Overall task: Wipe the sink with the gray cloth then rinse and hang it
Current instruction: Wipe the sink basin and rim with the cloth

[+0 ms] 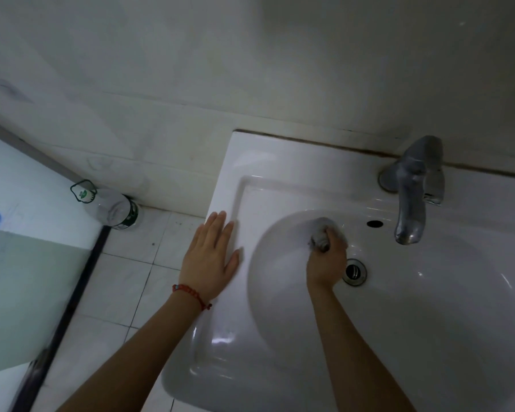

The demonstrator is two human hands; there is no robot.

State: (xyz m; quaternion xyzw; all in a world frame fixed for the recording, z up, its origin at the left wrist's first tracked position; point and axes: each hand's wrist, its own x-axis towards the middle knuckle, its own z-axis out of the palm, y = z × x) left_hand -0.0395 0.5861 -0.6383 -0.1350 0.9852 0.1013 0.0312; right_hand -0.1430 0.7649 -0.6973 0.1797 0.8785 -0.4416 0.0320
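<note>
A white ceramic sink (280,162) fills the right half of the view. My right hand (326,263) is down in the bowl, closed around a bunched gray cloth (324,230) that presses on the bowl's back wall, left of the overflow hole (374,223). The metal drain (354,272) lies just right of that wrist. My left hand (210,254) lies flat, fingers spread, on the sink's left rim; a red bead bracelet sits on its wrist. A gray metal faucet (414,191) stands at the back right, with no water visible from its spout.
A clear plastic bottle (110,206) with a green label stands on the white tiled floor by the wall, left of the sink. A frosted glass panel (27,263) with a dark frame runs along the far left. A tiled wall rises behind the sink.
</note>
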